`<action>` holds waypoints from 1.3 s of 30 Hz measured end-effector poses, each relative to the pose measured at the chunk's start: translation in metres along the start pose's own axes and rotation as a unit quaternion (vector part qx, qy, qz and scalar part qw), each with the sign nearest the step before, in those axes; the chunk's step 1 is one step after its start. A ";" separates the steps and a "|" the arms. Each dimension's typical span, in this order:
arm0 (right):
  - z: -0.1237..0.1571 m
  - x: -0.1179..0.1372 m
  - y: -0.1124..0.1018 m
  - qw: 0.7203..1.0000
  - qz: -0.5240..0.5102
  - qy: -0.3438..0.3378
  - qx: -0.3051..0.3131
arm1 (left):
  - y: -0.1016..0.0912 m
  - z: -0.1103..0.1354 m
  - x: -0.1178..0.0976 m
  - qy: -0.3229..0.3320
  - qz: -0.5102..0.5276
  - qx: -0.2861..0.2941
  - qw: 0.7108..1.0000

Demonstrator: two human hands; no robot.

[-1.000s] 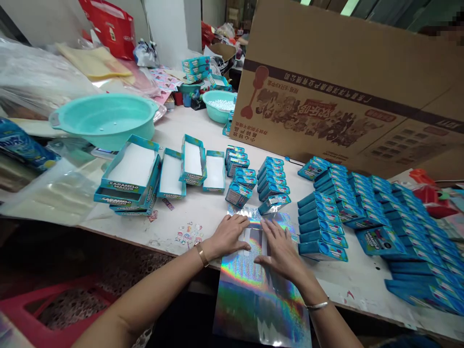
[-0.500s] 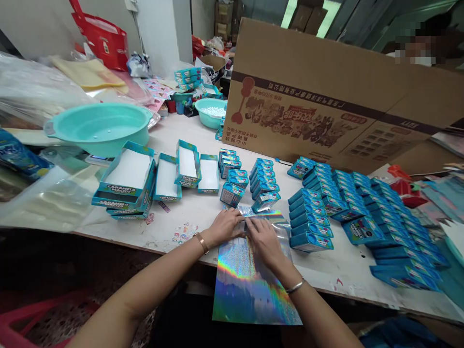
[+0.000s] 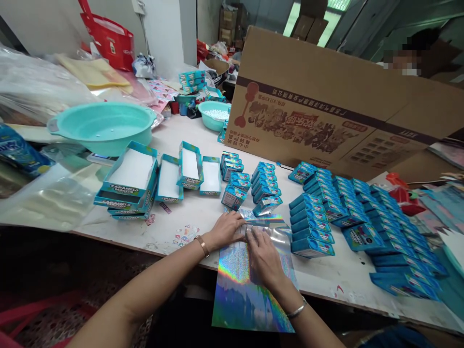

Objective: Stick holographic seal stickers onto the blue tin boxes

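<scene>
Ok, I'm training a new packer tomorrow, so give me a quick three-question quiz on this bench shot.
1. True or false: the left hand and the right hand both touch the holographic sheet.
2. The large teal basin sits on which side of the person? A) left B) right C) in the person's lap
3. Fill in: the sheet hangs over the table at its ____ edge.

Key: 1 true; 2 A; 3 near.
</scene>
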State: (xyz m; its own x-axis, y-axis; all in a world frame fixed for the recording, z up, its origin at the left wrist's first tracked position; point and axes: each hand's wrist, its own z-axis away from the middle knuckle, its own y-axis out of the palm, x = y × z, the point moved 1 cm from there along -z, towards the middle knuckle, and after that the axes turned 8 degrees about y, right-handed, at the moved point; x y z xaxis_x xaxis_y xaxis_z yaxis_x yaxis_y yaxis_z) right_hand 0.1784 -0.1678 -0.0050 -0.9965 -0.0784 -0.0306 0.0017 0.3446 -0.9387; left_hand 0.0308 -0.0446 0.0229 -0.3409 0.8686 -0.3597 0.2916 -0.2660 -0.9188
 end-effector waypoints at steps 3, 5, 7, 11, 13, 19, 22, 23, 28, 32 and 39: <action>-0.007 0.001 -0.006 1.000 0.018 -0.010 -0.017 | 0.001 0.000 0.001 -0.002 -0.008 0.008 1.000; -0.015 0.000 -0.010 0.999 0.030 -0.012 -0.021 | 0.000 -0.001 0.002 -0.002 -0.007 0.010 1.000; -0.022 -0.002 -0.012 0.999 0.036 -0.012 -0.025 | -0.002 0.000 0.003 0.003 0.002 0.014 1.000; -0.031 -0.010 -0.011 0.998 0.027 -0.038 -0.032 | -0.008 0.003 0.003 0.024 0.021 0.029 0.999; -0.034 -0.014 -0.010 0.998 0.019 -0.056 -0.034 | -0.010 0.004 0.002 0.027 0.020 0.029 0.999; -0.032 -0.020 -0.011 0.996 -0.004 -0.076 -0.038 | -0.008 0.003 0.003 0.027 0.013 0.031 0.999; -0.018 -0.019 -0.023 0.997 -0.017 -0.069 -0.042 | -0.008 0.003 0.003 0.023 0.013 0.038 0.999; -0.012 -0.018 -0.030 0.997 -0.027 -0.066 -0.043 | -0.008 0.003 0.003 0.021 0.015 0.040 0.999; 0.013 -0.014 -0.089 0.990 -0.141 0.011 -0.016 | -0.008 0.006 0.006 0.021 0.061 0.046 0.997; -0.005 -0.017 -0.138 0.940 -0.303 0.134 0.077 | -0.014 0.014 0.003 -0.018 0.285 0.005 0.958; -0.071 -0.019 -0.150 0.854 -0.446 0.205 0.171 | -0.047 0.035 -0.033 -0.058 0.614 -0.137 0.775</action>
State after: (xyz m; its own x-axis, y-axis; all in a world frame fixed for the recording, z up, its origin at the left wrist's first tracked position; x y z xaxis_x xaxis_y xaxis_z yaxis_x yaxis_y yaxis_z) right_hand 0.1912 -0.1514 0.1610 -0.5590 0.1910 0.8069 -0.8196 0.0199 -0.5725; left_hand -0.0029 -0.0757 0.0718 0.2696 -0.0167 -0.9628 0.6332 -0.7502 0.1903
